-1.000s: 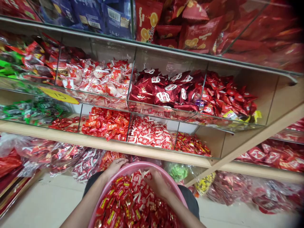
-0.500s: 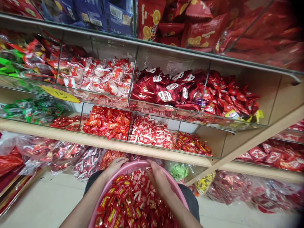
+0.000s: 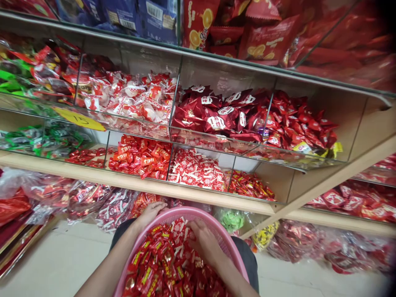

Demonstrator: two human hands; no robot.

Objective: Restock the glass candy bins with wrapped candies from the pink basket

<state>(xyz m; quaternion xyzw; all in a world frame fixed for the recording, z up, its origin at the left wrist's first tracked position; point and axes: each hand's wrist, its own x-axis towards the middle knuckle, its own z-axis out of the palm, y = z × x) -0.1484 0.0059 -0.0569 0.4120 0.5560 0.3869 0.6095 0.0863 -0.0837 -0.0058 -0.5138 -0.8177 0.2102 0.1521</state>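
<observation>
A pink plastic basket [image 3: 182, 211] stands between the knees, filled with small wrapped candies. Most are red with yellow lettering [image 3: 154, 264]; some red-and-white ones [image 3: 179, 231] lie at the far side. My left hand [image 3: 151, 213] grips the far left part of the rim, its fingers bent over the edge. Inside the basket, my right hand [image 3: 202, 239] reaches down among the candies at the right, fingertips at the red-and-white ones. Whether it holds any candy is hidden.
Glass-divided shelves hold red packs [image 3: 216, 115], red-and-white candies [image 3: 198, 169] and green candies [image 3: 62, 138]. A yellow price tag [image 3: 79, 119] reads 15. Under the wooden shelf edge [image 3: 198, 194] lie plastic bags of candy [image 3: 86, 200]. A wooden upright [image 3: 334, 187] slants at the right.
My right hand has moved from near the basket's far rim down into the candies. Fewer red-and-white candies show on top. My left hand stays at the rim.
</observation>
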